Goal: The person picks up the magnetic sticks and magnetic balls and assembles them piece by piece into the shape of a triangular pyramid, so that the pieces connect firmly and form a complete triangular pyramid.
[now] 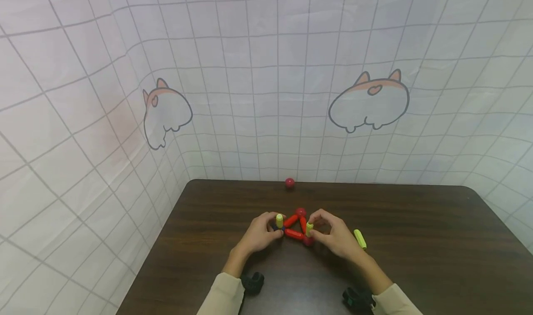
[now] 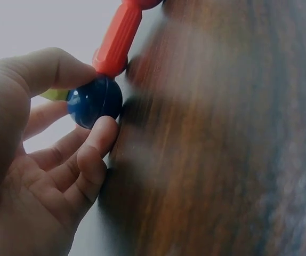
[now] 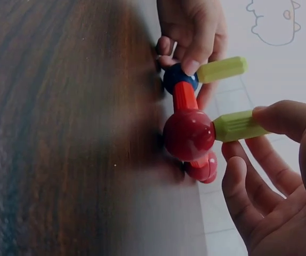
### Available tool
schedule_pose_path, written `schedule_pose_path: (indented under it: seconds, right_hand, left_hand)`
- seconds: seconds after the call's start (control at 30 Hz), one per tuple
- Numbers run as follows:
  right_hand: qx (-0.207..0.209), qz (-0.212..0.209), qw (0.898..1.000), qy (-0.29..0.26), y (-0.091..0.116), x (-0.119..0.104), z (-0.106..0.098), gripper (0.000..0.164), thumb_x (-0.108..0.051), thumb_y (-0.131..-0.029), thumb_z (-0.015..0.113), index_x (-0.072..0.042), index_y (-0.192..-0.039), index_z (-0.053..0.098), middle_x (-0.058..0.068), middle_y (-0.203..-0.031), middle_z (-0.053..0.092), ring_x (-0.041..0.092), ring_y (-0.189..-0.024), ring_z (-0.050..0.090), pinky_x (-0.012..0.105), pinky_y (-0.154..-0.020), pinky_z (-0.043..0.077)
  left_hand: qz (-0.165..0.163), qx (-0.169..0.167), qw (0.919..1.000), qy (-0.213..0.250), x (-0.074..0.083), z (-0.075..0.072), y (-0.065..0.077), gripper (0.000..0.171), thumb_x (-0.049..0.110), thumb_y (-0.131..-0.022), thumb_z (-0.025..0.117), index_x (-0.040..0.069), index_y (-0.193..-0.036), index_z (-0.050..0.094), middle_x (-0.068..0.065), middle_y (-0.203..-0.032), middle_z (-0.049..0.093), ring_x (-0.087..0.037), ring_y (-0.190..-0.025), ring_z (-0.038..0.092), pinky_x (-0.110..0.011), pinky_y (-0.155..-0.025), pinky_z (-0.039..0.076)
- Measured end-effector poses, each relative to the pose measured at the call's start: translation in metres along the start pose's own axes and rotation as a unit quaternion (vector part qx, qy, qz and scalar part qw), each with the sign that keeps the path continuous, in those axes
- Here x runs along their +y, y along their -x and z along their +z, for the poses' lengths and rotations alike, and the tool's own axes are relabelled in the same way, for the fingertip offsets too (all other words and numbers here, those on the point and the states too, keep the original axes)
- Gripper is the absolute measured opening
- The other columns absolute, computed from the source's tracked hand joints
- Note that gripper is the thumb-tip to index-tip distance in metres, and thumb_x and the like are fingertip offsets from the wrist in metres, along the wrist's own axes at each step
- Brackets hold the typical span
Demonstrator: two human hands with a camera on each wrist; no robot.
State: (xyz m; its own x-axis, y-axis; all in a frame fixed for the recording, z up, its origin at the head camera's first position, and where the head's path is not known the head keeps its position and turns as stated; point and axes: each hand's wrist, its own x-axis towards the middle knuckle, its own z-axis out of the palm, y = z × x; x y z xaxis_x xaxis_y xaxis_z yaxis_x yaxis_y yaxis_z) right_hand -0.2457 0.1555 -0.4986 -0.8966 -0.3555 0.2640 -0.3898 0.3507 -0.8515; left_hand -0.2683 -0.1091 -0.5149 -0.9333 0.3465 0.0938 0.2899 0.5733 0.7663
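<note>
Three red toy rods (image 1: 294, 234) and the balls at their corners form a flat triangle on the table. My left hand (image 1: 259, 234) pinches the dark blue ball (image 2: 91, 101) at the left corner, thumb on one side and fingertips on the other. From that ball a yellow-green rod (image 3: 225, 69) stands upright. At the near corner is a red ball (image 3: 189, 134) with a second yellow-green rod (image 3: 238, 125) upright on it; the thumb and fingers of my right hand (image 1: 335, 236) pinch this rod near its top. Another red ball (image 1: 300, 212) marks the far corner.
A loose yellow-green rod (image 1: 360, 239) lies right of my right hand. Near the back edge of the dark wooden table (image 1: 416, 241) sits a lone red ball (image 1: 289, 182). White grid-patterned cloth (image 1: 266, 97) hangs behind the table and on its left.
</note>
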Motion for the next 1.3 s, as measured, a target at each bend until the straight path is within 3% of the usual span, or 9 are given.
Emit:
schedule_pose_path:
  seconds: [0.2,0.57,0.67,0.93,1.3]
  right_hand:
    - [-0.02,0.001,1.0,-0.008,0.0,-0.002,0.001,0.022,-0.011,-0.09,0.078,-0.018,-0.105,0.065,0.004,-0.105,0.067,0.022,-0.098,0.067,0.031,-0.081,0.057]
    - [-0.077,-0.041,0.996,-0.028,0.001,-0.006,0.002,0.023,-0.014,-0.093,0.076,-0.016,-0.113,0.067,0.005,-0.108,0.071,0.024,-0.1,0.07,0.032,-0.086,0.056]
    - [-0.074,-0.043,0.996,-0.023,0.001,-0.006,-0.004,0.025,-0.013,-0.093,0.075,-0.014,-0.116,0.067,0.007,-0.11,0.071,0.022,-0.1,0.069,0.032,-0.087,0.056]
    - [-0.021,-0.011,1.0,-0.016,0.002,0.002,-0.039,0.026,-0.011,-0.095,0.073,-0.01,-0.12,0.066,0.026,-0.117,0.067,0.019,-0.101,0.069,0.032,-0.072,0.06]
    - [0.003,0.055,0.998,0.037,0.015,0.014,-0.094,0.036,-0.019,-0.099,0.069,-0.011,-0.133,0.061,0.025,-0.125,0.064,0.025,-0.103,0.068,0.038,-0.072,0.061]
  left_hand:
    - [-0.023,0.018,0.9995,0.006,-0.001,0.001,0.0,0.039,0.019,-0.092,0.075,0.01,-0.129,0.065,-0.011,-0.117,0.066,-0.011,-0.078,0.056,-0.024,-0.065,0.048]
    - [-0.04,0.056,0.9975,0.011,-0.003,0.002,-0.002,0.029,0.028,-0.091,0.078,0.014,-0.114,0.069,-0.008,-0.11,0.066,-0.013,-0.076,0.056,-0.027,-0.065,0.047]
    - [-0.048,0.062,0.9969,0.014,-0.003,0.001,-0.002,0.028,0.027,-0.091,0.079,0.013,-0.113,0.068,-0.009,-0.111,0.067,-0.013,-0.078,0.057,-0.028,-0.066,0.048]
    - [-0.058,0.074,0.9955,0.008,-0.002,0.0,-0.002,0.031,0.027,-0.09,0.079,0.011,-0.114,0.069,-0.012,-0.114,0.069,-0.014,-0.079,0.059,-0.03,-0.067,0.049]
    - [-0.056,0.1,0.9934,0.006,-0.008,-0.001,-0.003,0.032,0.024,-0.089,0.081,0.008,-0.113,0.07,-0.013,-0.113,0.07,-0.011,-0.076,0.061,-0.027,-0.066,0.05]
